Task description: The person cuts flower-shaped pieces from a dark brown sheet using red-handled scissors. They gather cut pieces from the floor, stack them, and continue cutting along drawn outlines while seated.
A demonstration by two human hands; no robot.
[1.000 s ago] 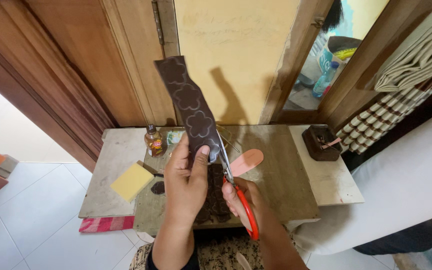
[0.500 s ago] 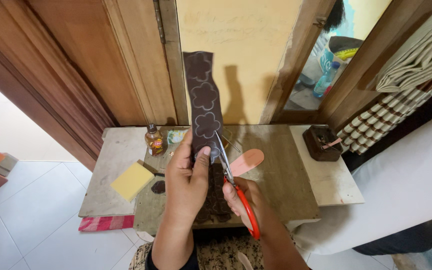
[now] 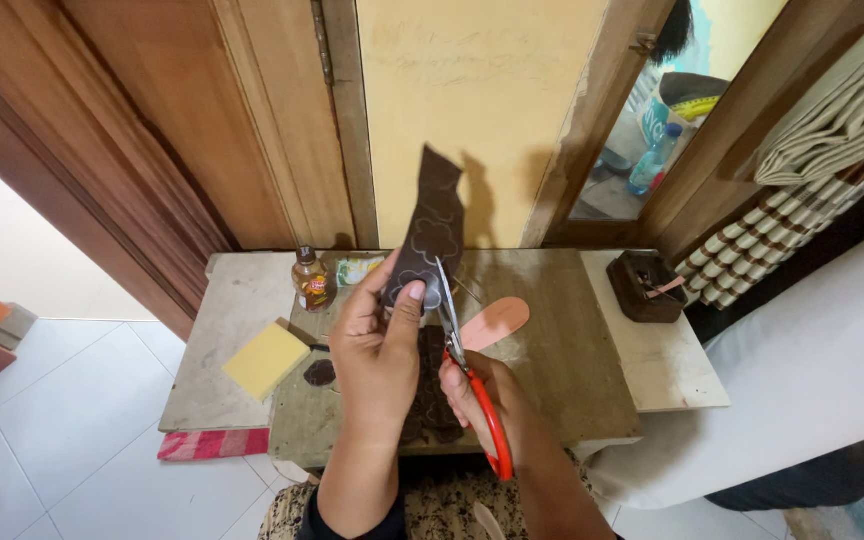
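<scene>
My left hand [image 3: 380,345] pinches a strip of dark brown leather [image 3: 430,225] with cloud-shaped outlines drawn on it, holding it upright above the table. My right hand [image 3: 492,400] grips scissors with red handles [image 3: 472,375]; the blades point up along the strip's right edge, close to my left thumb. More dark brown cut pieces [image 3: 432,400] lie on the board below my hands.
A low stone table [image 3: 222,330] carries a brown work board [image 3: 552,350], a yellow sponge block [image 3: 266,360], a small brown bottle [image 3: 312,280], a pink oval piece [image 3: 494,322] and a dark holder [image 3: 646,285]. Wooden door frames stand behind. A white cushion [image 3: 812,400] lies at right.
The leather strip has turned and tilted to the right, showing shorter and narrower. The scissor blades sit higher against its edge. Both hands stay in about the same place.
</scene>
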